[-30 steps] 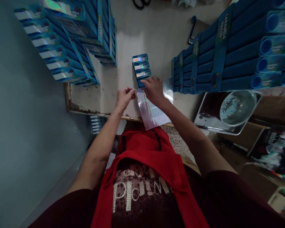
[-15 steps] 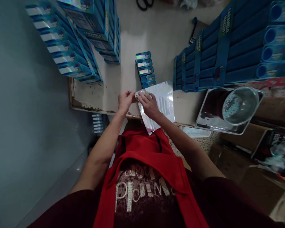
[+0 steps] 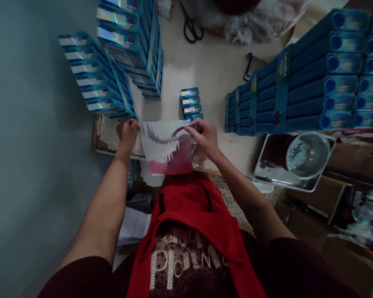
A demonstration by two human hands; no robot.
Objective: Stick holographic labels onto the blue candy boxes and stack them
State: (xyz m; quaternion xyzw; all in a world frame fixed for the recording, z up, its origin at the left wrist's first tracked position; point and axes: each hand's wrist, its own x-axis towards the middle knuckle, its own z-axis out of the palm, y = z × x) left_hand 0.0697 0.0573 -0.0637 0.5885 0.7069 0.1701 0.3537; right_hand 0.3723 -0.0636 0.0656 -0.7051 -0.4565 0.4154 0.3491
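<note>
On our table (image 3: 174,62), blue box stacks flank the shiny sheet (image 3: 169,151), which hangs over the edge, pinched between our left (image 3: 127,131) and right fingers (image 3: 191,127), partly hiding the small boxes (image 3: 191,101); scissors (image 3: 192,31) lie beyond.

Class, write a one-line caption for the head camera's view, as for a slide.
Two hands, left and right, hold a shiny sheet between stacks of blue boxes.
</note>
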